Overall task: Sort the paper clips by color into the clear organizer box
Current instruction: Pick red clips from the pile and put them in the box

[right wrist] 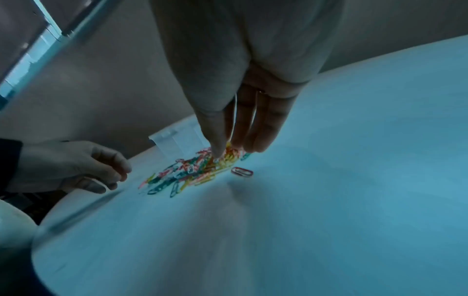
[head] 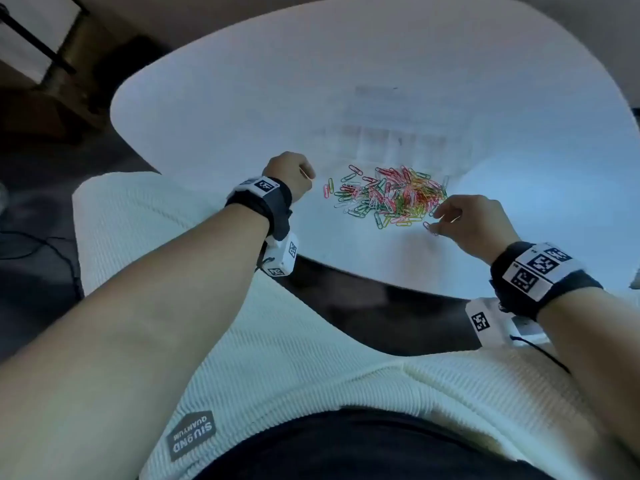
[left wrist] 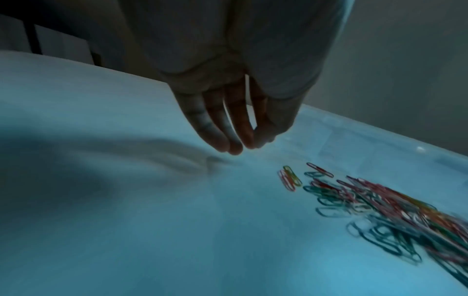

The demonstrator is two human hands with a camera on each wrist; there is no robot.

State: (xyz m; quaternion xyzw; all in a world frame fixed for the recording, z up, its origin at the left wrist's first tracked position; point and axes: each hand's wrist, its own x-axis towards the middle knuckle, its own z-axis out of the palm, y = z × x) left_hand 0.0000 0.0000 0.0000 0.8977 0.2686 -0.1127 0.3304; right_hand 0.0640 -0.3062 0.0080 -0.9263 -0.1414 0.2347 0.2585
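A heap of coloured paper clips [head: 388, 197] lies on the white table [head: 225, 109], also seen in the wrist views as the heap [left wrist: 380, 206] and the heap [right wrist: 195, 170]. Behind it stands the clear organizer box [head: 391, 143], faint against the table, and visible as the box [right wrist: 177, 140]. My right hand [head: 441, 216] hovers at the heap's right edge, its fingers [right wrist: 243, 130] pointing down at the clips and holding nothing I can see. One red clip [right wrist: 241, 171] lies apart just beside them. My left hand [head: 306, 174] hangs left of the heap, loosely curled and empty.
The table's near edge [head: 346, 268] runs just under both wrists, with my lap in white clothing below. Bare tabletop stretches left of the heap and to the far right. A dark-legged stand [head: 45, 46] sits on the floor at the far left.
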